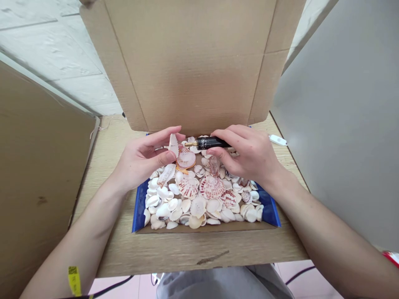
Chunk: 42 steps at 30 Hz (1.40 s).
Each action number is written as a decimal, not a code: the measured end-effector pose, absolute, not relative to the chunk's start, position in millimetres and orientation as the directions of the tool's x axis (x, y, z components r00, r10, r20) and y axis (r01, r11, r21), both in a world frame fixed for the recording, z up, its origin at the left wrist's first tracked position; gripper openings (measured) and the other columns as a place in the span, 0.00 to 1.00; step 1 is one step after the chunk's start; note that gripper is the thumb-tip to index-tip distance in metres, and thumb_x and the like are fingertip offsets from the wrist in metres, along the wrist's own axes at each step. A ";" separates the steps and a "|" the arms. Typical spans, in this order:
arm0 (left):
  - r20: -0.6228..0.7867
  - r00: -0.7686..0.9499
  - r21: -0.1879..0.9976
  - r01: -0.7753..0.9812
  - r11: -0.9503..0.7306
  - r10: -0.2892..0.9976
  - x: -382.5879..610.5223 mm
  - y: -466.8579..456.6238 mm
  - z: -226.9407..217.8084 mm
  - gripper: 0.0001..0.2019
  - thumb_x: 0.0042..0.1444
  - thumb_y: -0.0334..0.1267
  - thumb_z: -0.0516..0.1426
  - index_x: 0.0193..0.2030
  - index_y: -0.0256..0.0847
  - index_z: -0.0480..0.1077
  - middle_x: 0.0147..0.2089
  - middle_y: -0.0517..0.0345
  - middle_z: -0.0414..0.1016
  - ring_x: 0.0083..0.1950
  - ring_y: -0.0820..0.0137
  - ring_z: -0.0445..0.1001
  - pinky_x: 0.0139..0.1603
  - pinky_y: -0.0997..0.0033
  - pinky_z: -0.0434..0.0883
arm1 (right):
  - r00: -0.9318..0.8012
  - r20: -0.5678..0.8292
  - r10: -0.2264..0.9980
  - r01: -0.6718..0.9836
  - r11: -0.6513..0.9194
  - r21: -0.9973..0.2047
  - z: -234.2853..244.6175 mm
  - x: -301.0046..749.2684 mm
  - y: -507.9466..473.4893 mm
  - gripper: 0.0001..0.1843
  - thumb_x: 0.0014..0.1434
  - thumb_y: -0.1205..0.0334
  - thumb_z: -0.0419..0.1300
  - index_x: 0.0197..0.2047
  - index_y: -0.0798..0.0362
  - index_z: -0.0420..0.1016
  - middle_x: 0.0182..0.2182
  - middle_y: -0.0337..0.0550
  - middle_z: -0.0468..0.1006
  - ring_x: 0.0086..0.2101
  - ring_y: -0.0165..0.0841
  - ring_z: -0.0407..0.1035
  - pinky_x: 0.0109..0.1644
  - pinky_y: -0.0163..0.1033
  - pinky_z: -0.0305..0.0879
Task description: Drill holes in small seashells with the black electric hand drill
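Observation:
My left hand [152, 153] pinches a white seashell [173, 145] edgewise between thumb and fingers, above the left back part of a shallow box. My right hand [246, 151] is wrapped round a black mini hand drill [210, 143] with a brass-coloured chuck. The drill lies level, its thin bit pointing left at the shell; whether the bit has gone through the shell I cannot tell. Beneath both hands, many loose shells fill the box, among them a red-striped scallop shell [212, 187], a pinkish shell [186, 158] and an orange piece [181, 168].
The box has blue side walls [270, 207] and stands on a wooden tabletop [174, 253]. Its brown cardboard lid [193, 62] rises behind. A white switch-like piece [277, 140] lies right of the box. A brown panel [37, 158] flanks the left, a grey panel [346, 116] the right.

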State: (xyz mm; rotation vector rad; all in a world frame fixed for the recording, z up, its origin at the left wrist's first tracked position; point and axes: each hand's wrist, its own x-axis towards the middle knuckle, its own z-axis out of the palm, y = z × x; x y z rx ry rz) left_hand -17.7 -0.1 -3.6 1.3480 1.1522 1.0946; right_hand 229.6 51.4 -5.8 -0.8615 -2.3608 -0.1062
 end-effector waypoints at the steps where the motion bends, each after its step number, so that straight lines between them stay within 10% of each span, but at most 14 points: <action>1: 0.022 0.135 0.997 0.074 -0.033 0.991 -17.3 -0.2 -3.1 0.22 0.52 0.37 0.66 0.56 0.49 0.74 0.54 0.55 0.79 0.50 0.64 0.79 0.48 0.69 0.78 | -0.591 0.597 0.543 0.603 0.789 -0.121 -5.5 229.6 51.9 0.17 0.64 0.49 0.55 0.40 0.55 0.74 0.30 0.43 0.78 0.30 0.32 0.69 0.30 0.37 0.61; 11: -0.132 0.146 0.988 0.100 0.118 0.980 -9.3 -3.8 5.8 0.22 0.51 0.41 0.66 0.54 0.42 0.75 0.49 0.53 0.82 0.49 0.60 0.80 0.49 0.65 0.78 | -0.493 0.781 0.383 0.579 0.815 -0.034 -0.5 228.2 53.1 0.06 0.63 0.60 0.58 0.43 0.48 0.72 0.36 0.43 0.79 0.37 0.36 0.68 0.39 0.43 0.65; 42: -0.111 0.171 0.979 0.186 0.079 0.979 -12.2 -2.9 7.5 0.21 0.53 0.46 0.65 0.53 0.46 0.76 0.53 0.54 0.80 0.52 0.60 0.79 0.53 0.63 0.76 | -0.551 0.714 0.432 0.577 0.816 -0.048 -2.6 231.2 52.1 0.11 0.63 0.53 0.57 0.46 0.46 0.71 0.39 0.45 0.78 0.38 0.37 0.70 0.41 0.44 0.65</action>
